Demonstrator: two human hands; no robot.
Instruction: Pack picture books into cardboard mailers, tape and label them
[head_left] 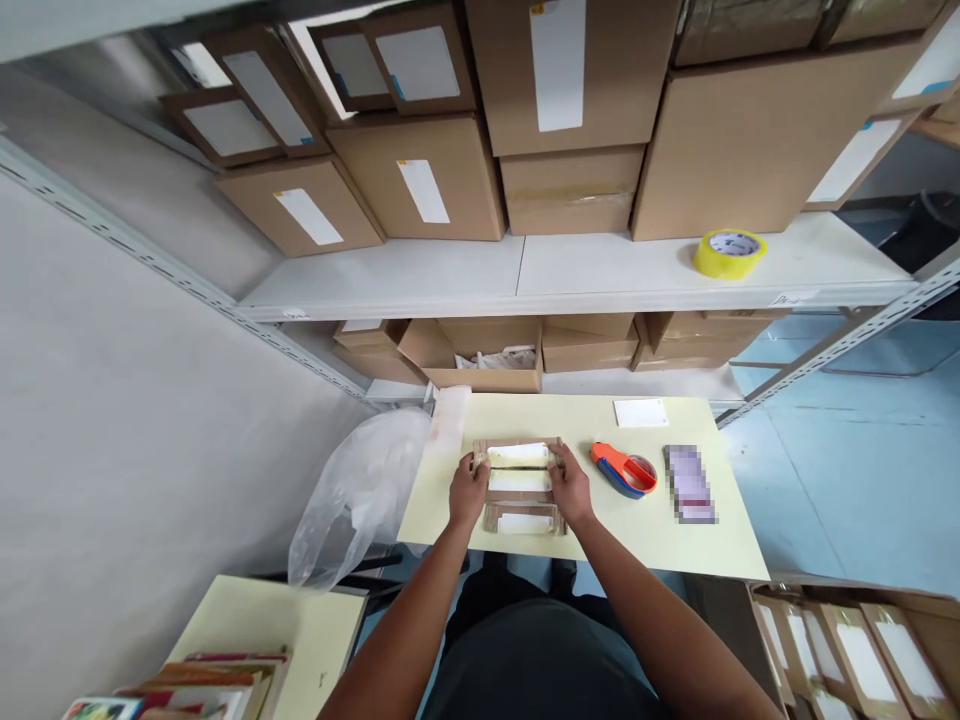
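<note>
On a pale yellow table (442, 520), my left hand (468, 490) and my right hand (571, 484) grip the opposite short ends of a small brown cardboard box (519, 482) with white labels. A dark line crosses it between two labels, and I cannot tell whether it is one box or two side by side. Closer to my body lies another small cardboard box (523, 523), also with a white label. An orange and blue tape dispenser (624, 470) lies to the right of my right hand. Both hands have their fingers closed, with the fingertips partly hidden.
Right of the dispenser is a pixelated, phone-like rectangle (690, 485); a white card (640, 413) lies behind. A clear plastic bag (364, 490) hangs at left. Shelves (450, 275) hold cardboard boxes and a yellow tape roll (729, 255). An open carton (862, 650) with labelled boxes stands lower right.
</note>
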